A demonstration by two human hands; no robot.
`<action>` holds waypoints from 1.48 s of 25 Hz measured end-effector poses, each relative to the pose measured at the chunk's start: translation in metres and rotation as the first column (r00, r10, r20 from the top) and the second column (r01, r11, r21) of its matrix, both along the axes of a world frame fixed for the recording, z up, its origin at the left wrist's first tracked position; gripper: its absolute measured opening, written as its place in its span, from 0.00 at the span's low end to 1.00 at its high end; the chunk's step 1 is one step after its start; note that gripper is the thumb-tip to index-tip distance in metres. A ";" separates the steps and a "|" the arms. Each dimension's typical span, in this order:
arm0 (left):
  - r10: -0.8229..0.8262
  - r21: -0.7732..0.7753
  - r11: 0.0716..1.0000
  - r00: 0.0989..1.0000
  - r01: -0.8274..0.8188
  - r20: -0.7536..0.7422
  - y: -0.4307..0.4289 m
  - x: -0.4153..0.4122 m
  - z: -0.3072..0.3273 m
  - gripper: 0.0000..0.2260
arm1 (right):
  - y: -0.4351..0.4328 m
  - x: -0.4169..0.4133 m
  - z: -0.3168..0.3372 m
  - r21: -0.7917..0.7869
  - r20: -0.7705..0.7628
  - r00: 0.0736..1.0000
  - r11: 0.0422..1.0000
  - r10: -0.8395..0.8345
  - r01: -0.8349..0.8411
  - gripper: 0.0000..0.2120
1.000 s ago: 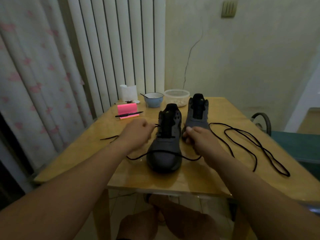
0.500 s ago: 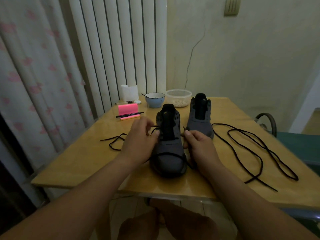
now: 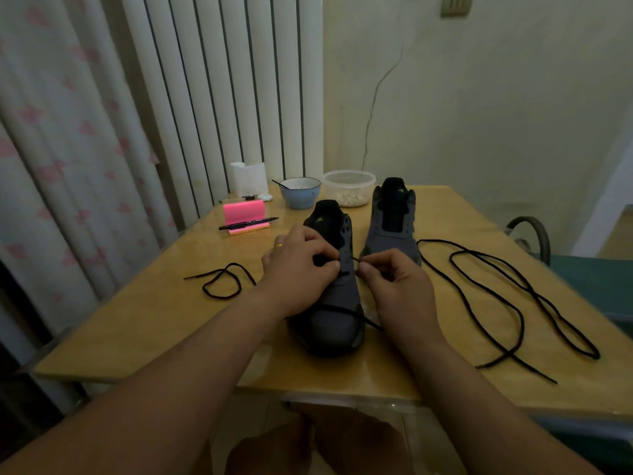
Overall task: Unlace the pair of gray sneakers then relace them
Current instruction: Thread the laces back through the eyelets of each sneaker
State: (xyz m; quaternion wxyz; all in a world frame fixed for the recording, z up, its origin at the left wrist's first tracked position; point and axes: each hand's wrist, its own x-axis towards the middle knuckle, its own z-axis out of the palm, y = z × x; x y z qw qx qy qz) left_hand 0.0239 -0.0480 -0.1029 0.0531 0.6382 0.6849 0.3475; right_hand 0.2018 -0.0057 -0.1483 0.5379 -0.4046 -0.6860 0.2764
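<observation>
Two gray sneakers stand on the wooden table. The near sneaker points its toe toward me, and a black lace runs across its toe and trails off to the left. My left hand grips the sneaker's eyelet flap. My right hand pinches the lace's tip just right of those eyelets. The far sneaker stands behind to the right with no lace in it. A second black lace lies loose in loops on the table at the right.
At the table's back stand a pink sticky-note block with a black pen on it, a blue bowl, a clear plastic tub and a white paper holder. A chair is at the right edge.
Both hands have moved up from the sneaker's toe area to its eyelets and come close together. The lace's left end now lies in a loop on the table.
</observation>
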 end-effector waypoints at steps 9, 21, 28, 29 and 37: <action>0.032 0.011 0.999 0.999 -0.033 0.040 -0.004 0.004 -0.001 0.05 | -0.006 -0.003 0.000 0.067 0.113 0.994 0.998 0.008 -0.016 0.04; -0.005 -0.029 1.000 0.999 0.004 -0.051 -0.003 0.003 0.007 0.08 | 0.006 0.004 0.047 0.277 0.622 0.774 0.958 -0.116 -0.079 0.08; -0.077 -0.163 0.985 0.989 0.056 -0.125 0.001 0.001 0.018 0.03 | 0.004 -0.011 0.033 -0.153 0.296 0.948 0.985 0.118 -0.075 0.08; -0.109 -0.200 0.976 0.987 0.085 -0.116 0.004 -0.003 0.021 0.01 | 0.002 -0.010 0.031 -0.207 0.206 0.967 0.972 0.151 -0.107 0.08; -0.166 -0.177 0.961 0.955 0.212 0.244 0.008 -0.014 0.036 0.06 | -0.013 -0.004 0.019 -0.484 -0.061 0.945 0.818 0.321 -0.309 0.20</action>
